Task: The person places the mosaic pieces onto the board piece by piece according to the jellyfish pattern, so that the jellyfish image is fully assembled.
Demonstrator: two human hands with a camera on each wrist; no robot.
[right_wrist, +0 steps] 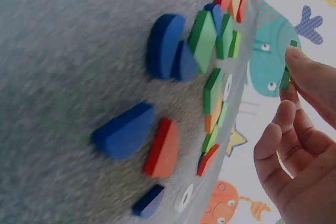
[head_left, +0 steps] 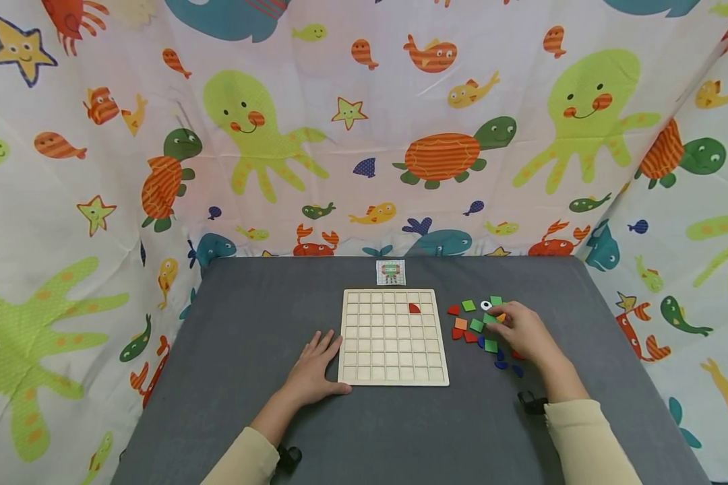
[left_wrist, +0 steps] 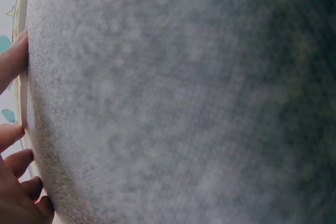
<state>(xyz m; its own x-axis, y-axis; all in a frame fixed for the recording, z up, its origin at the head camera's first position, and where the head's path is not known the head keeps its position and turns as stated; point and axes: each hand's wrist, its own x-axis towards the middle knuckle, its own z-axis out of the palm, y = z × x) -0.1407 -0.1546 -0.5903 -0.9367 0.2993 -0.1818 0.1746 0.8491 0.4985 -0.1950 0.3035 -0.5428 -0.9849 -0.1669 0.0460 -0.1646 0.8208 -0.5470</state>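
Beige sleeves (head_left: pixel 588 438) cross the tabletop (head_left: pixel 400 431); the left hand (head_left: pixel 309 374), fingers spread, touches the board (head_left: pixel 394 347) at its left side; the right hand's (head_left: pixel 524 330) fingers pinch a green tile (right_wrist: pixel 285 80) near coloured pieces (head_left: pixel 476 325).

No readable text is showing in any view.
At twelve o'clock from the wooden board (head_left: pixel 379 337), a small card (head_left: pixel 391 273) is bearing a gridded, green-and-red figure (any finer marks are coming out too small to read). The loose pieces (head_left: pixel 476 325) at three o'clock and the patterned cloth (head_left: pixel 370 74) hanging beyond at twelve are showing no legible letters or numbers.
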